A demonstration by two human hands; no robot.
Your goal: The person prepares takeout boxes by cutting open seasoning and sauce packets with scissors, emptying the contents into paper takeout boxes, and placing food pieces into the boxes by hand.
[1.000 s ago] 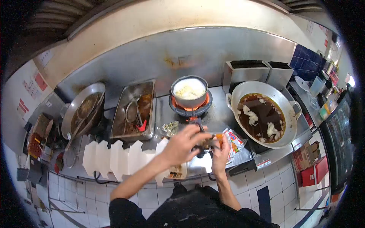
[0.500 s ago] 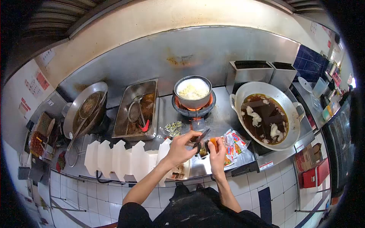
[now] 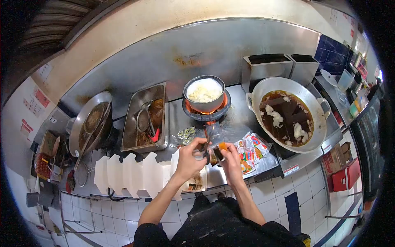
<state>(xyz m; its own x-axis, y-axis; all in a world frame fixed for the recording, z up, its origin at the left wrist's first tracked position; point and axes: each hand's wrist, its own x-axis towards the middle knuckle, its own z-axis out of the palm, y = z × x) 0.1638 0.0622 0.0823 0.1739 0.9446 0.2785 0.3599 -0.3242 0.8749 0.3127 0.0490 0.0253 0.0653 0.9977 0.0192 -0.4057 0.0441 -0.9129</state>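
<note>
My left hand (image 3: 190,161) is closed around the handles of dark scissors (image 3: 207,149), whose blades point up and away from me. Close beside it, my right hand (image 3: 231,162) pinches a small packet (image 3: 218,154) with dark contents and an orange end. The scissors and packet are almost together; whether they touch is unclear. Just beyond my right hand lie red and white printed packets (image 3: 251,151). Small cut scraps (image 3: 186,135) lie on the steel counter beyond my left hand. An open white box (image 3: 196,182) with food in it stands below my left hand.
A pot (image 3: 204,94) of pale, frothy food sits on a lit burner. A wide wok (image 3: 286,115) of dark oil with pale pieces stands right. Left are a steel tray (image 3: 145,117) with ladles, another wok (image 3: 89,122) and a row of white boxes (image 3: 133,175).
The hands have drawn apart from their earlier overlap, with the scissors now upright between them. The packet is now tilted beside the blades. The whole view has shifted slightly.
</note>
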